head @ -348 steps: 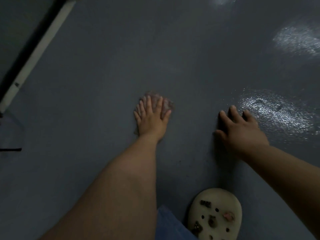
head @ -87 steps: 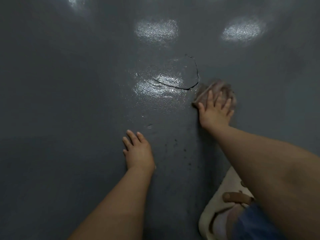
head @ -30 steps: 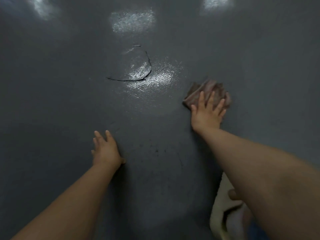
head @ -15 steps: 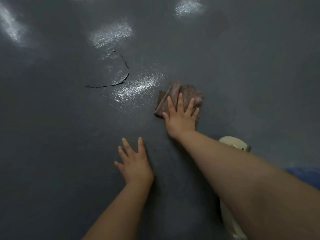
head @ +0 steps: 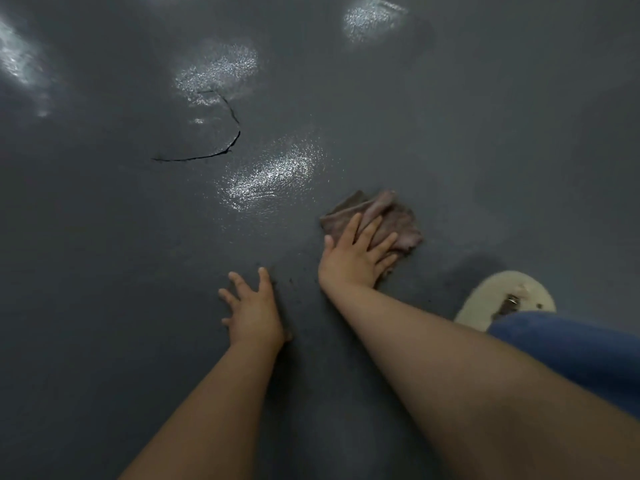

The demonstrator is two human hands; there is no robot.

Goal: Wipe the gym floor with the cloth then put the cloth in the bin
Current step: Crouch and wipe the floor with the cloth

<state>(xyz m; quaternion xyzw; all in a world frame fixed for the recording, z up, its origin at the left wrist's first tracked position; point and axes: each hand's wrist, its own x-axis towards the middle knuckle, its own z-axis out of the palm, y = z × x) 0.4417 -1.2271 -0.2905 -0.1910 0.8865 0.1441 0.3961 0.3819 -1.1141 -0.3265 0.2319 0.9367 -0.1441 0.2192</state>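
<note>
Cracked grey floor (head: 104, 271) bears cloth (head: 398, 220), shoe (head: 491, 299).

right hand (head: 356, 259) flat on crumpled brown cloth (head: 384, 220), fingers spread, pressing it to the grey floor (head: 104, 271). left hand (head: 251, 311) just beside it, palm down on bare floor. curved crack (head: 221, 147) beyond left hand. cream shoe (head: 495, 299) and blue trouser leg (head: 571, 351) right of the right hand.
</note>
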